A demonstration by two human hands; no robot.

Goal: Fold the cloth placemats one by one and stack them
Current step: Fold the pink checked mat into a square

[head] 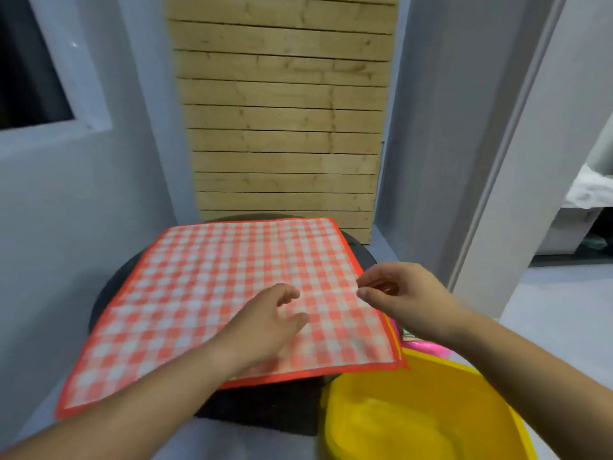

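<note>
Checked placemat (212,293) lies flat and unfolded on the dark round bench (272,413). Left hand (268,320) is over its near-middle, fingers loosely curled, empty. Right hand (401,293), loose and empty, is at the mat's right edge, the nearer hand for that edge.

Walls (99,200): painted pale grey.
Window (30,78): set at upper left, pane dark.
Plank panel (285,127): pale wood.
Floor (564,313): grey.
Table (111,287): round, black.

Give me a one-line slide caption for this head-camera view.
Red-checked placemat lies unfolded on a dark round table, left hand over it, right hand at its right edge, yellow basin alongside.
</note>
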